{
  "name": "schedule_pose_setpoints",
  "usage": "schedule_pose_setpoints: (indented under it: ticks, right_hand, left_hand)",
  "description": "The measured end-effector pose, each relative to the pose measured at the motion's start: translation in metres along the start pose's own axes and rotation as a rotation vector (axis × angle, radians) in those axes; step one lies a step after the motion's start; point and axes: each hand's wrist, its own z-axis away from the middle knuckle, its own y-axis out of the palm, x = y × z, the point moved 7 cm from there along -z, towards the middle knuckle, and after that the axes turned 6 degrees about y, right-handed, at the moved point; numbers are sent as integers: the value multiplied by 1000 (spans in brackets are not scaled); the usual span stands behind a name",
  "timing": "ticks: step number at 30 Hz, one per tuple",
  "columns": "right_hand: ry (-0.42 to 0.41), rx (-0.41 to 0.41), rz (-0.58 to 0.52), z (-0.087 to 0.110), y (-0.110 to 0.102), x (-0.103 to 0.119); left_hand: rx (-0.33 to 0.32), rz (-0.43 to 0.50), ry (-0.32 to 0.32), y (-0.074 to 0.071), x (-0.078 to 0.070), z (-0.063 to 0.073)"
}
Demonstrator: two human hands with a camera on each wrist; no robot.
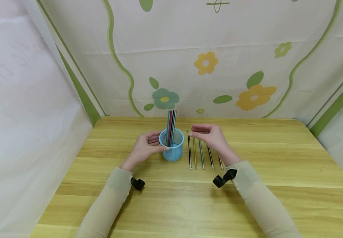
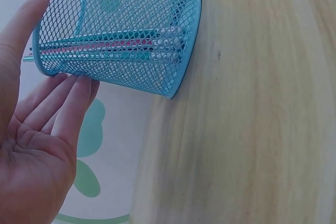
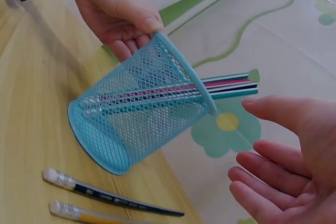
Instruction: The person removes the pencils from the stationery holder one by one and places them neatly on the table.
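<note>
A light blue mesh pencil cup (image 1: 172,155) stands upright on the table, with several pencils (image 1: 170,127) leaning inside it. My left hand (image 1: 143,147) holds the cup from the left, thumb at the rim and fingers along the far side. To the cup's right, my right hand (image 1: 212,137) hovers over a row of pencils; in the right wrist view its fingers are spread and nothing is in them. The row includes a black pencil (image 1: 190,152) nearest the cup, a yellow pencil (image 1: 195,153) and a blue pencil (image 1: 201,153). My right hand hides parts of the row.
The wooden table (image 1: 171,198) reaches back to a white curtain (image 1: 171,39) printed with flowers and leaves. White fabric (image 1: 25,132) also hangs along the left side. Eraser ends of the laid-out pencils point toward me. Black straps (image 1: 137,183) show at both wrists.
</note>
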Motion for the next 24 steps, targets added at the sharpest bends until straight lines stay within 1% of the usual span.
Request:
schedule_pose_setpoints:
  ticks: [6,13,17,24]
  right_hand:
    - [-31,17,-26,-6,18,6]
    - [-53,27,-54,-15,36,7]
    - [-74,19,-28,-21,42,8]
    - [-63,-2,-5,-27,51,9]
  left_hand:
    - [2,7,7,1,0,-1]
    - [6,8,0,0,-1,-1]
    - [12,3,1,0,0,-1]
    - [10,3,10,0,-2,0]
